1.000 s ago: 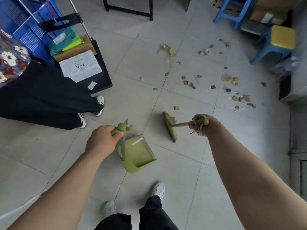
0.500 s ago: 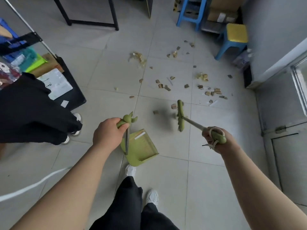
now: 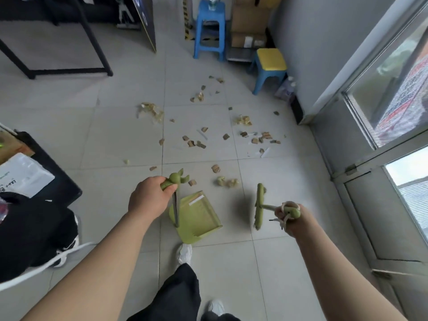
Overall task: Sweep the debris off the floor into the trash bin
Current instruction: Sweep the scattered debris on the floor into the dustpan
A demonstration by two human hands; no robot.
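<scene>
My left hand [image 3: 148, 198] grips the green top of a long-handled dustpan [image 3: 196, 216], whose green tray rests on the tiled floor just ahead of my feet. In my right hand [image 3: 289, 216] is the handle end of a green broom [image 3: 259, 205]; its head stands to the right of the dustpan. Brown and yellowish debris [image 3: 203, 137] lies scattered over the tiles ahead, with a small clump [image 3: 228, 181] close to the dustpan's mouth. No trash bin is in view.
A blue stool [image 3: 209, 31] and a yellow-topped stool [image 3: 269, 68] stand at the back by cardboard boxes [image 3: 249, 24]. A black table frame [image 3: 69, 70] is at the back left. A black cart [image 3: 46, 172] and another person's leg [image 3: 34, 230] are on the left. A door [image 3: 382, 205] is on the right.
I have stepped forward and turned right. The broom head swung from left of my right hand to a spot right of the dustpan. The dustpan moved forward with me.
</scene>
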